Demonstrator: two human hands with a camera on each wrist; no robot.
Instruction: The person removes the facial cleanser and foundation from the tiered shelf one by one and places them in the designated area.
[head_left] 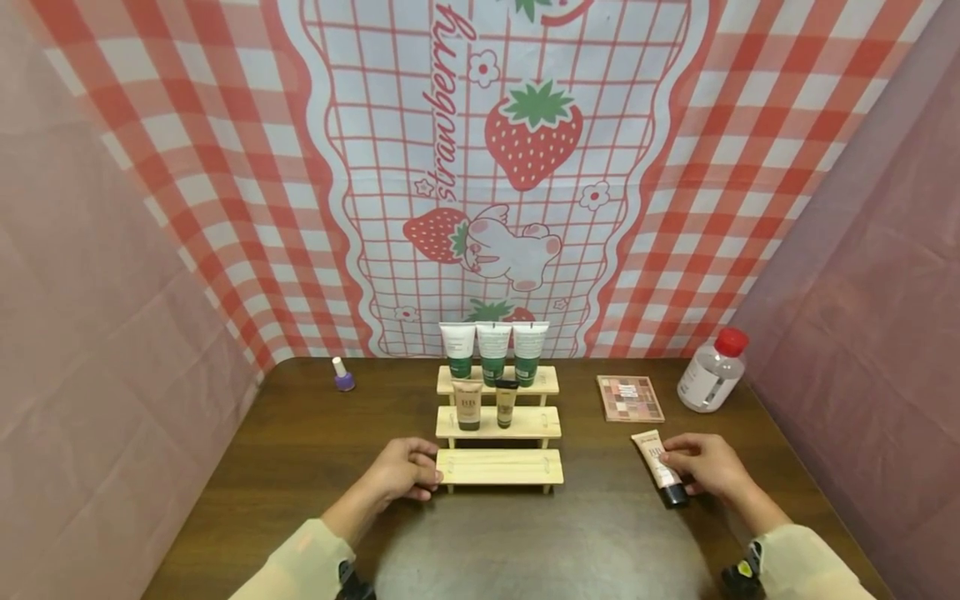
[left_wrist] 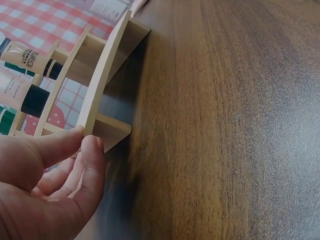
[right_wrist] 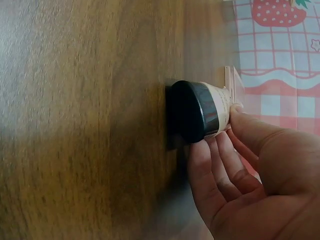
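Observation:
My left hand (head_left: pixel 405 471) pinches the left end of the lowest step of a pale wooden three-step display stand (head_left: pixel 498 467); the left wrist view shows thumb and fingertip on the board's edge. At the right, my right hand (head_left: pixel 708 462) grips a BB cream tube (head_left: pixel 657 467) with a black cap (right_wrist: pixel 187 112), thumb on one side and fingers on the other. The tube is at or just above the table, cap toward me. On the middle step stand another BB cream tube (head_left: pixel 468 406) and a smaller gold tube with a black top (head_left: pixel 506 404).
Three white-and-green tubes (head_left: pixel 492 354) stand on the top step. Behind the right hand lie an eyeshadow palette (head_left: pixel 630 398) and a clear bottle with a red cap (head_left: pixel 712 371). A purple nail polish bottle (head_left: pixel 342 375) stands at the back left. Checked cloth hangs behind the wooden table (head_left: pixel 315 433).

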